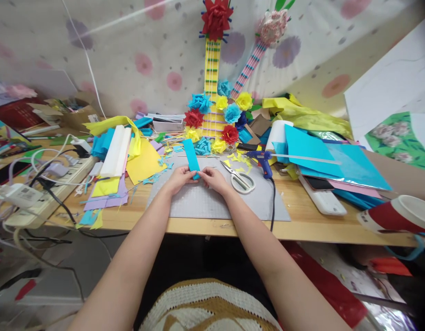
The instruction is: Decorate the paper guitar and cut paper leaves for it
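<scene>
Over the grey cutting mat [198, 209], a strip of blue paper [191, 155] stands up from between my two hands. My left hand [181, 179] pinches the strip's lower end from the left. On the right side of that same end, my right hand [212, 177] has its fingertips closed. Scissors [243, 181] with pale handles lie on the mat just right of my right hand. Beyond them is a blue glue gun [265, 162] with its black cord. Small yellow and blue paper scraps are scattered around the mat.
A yellow paper guitar [211, 69] with paper flowers leans at the back, beside a pink one [249, 69]. Left are a power strip [55, 193] and crepe paper [116, 151]. Right are blue sheets [312, 151], a white power bank [323, 197] and a red-white cup [399, 215] at the edge.
</scene>
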